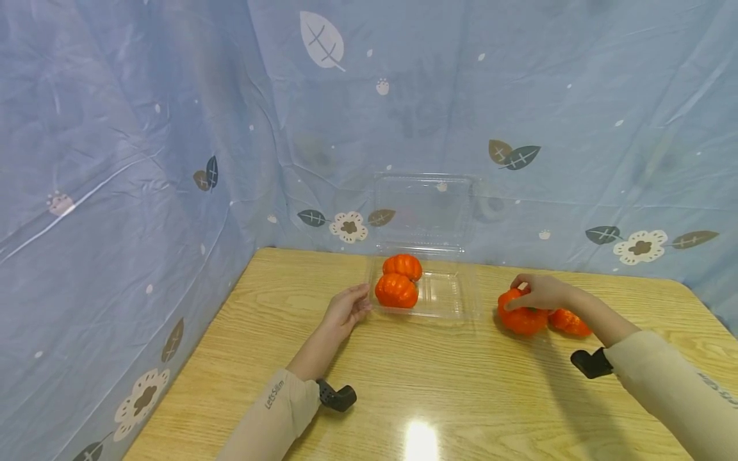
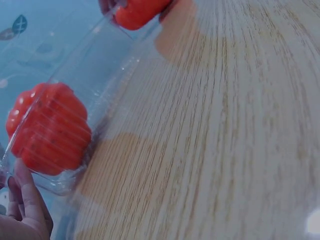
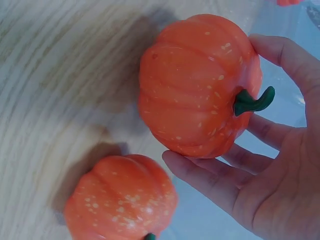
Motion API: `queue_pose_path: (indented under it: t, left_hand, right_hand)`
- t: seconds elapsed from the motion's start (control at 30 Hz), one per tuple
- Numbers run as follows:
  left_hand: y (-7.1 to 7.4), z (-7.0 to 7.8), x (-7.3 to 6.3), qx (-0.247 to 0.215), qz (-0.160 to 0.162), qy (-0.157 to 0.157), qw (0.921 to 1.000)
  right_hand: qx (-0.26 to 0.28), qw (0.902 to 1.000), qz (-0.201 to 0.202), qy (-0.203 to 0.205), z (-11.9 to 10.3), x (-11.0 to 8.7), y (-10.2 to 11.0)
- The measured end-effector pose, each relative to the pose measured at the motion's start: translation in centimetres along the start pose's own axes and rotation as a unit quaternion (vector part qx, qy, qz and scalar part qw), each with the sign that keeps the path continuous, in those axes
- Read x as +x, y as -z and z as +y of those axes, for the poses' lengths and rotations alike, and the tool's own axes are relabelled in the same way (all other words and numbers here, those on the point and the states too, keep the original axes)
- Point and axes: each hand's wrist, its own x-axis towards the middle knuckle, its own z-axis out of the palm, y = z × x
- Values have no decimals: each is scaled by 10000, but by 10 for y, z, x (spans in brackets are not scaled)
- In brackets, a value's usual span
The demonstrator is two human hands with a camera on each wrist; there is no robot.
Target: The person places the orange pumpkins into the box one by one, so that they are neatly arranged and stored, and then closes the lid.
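A clear plastic clamshell container [image 1: 439, 314] stands with its lid [image 1: 423, 211] raised at the back. Two orange toy pumpkins sit in its left half, one nearer [image 1: 396, 291] and one behind [image 1: 402, 266]. My left hand [image 1: 344, 312] is at the container's left end, fingertips touching its edge, fingers loosely bent. To the right of the container, my right hand [image 1: 542, 293] grips a third toy pumpkin [image 3: 200, 85], thumb and fingers spread around its sides. Its green curved stem [image 3: 254, 102] faces the palm. Another toy pumpkin [image 3: 122, 197] lies beside it on the table, partly behind my right forearm in the head view.
The wooden table [image 1: 369, 384] runs back to a blue patterned curtain [image 1: 403, 109], with more curtain along the left side. The container's raised lid stands close in front of the back curtain. A black wrist device [image 1: 336, 396] is strapped on each arm.
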Motion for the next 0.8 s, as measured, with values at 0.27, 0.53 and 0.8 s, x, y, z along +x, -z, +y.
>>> queue_pose_path:
  t: [0.27, 0.53, 0.8]
  left_hand:
    - [2, -2, 1, -15, -3, 9, 10000]
    - [3, -2, 2, -1, -5, 45, 10000]
    - [1, -2, 2, 70, -56, 13, 10000]
  right_hand:
    - [-243, 9991, 172, 296, -12, -2, 11]
    - [-448, 9983, 243, 285, -19, -3, 14]
    - [-492, 9975, 375, 349, -27, -6, 22]
